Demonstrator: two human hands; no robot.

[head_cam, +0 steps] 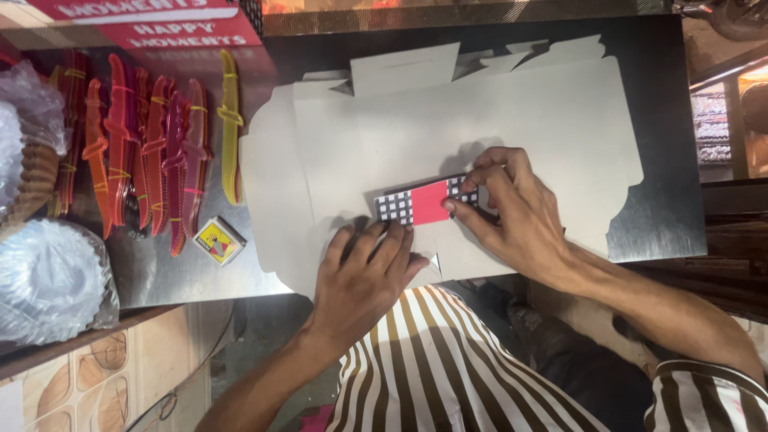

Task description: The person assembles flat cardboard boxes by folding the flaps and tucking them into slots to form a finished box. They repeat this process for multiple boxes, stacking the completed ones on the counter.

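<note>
Fingers of the right hand (512, 212) pinch together on a folded flap (428, 202) printed in black-and-white check with a red panel, while the left hand (370, 268) lies flat, fingers together, pressing the edge just below it. That flap belongs to a stack of flat grey cardboard box blanks (496, 112) on the steel counter (660, 224). The card looks light and stiff, easily creased, best taken by its edges. Left of the blanks stand coloured plastic knives (152, 152) and a small yellow box (218, 240), perhaps matches. A red carton (152, 24) sits top left.
</note>
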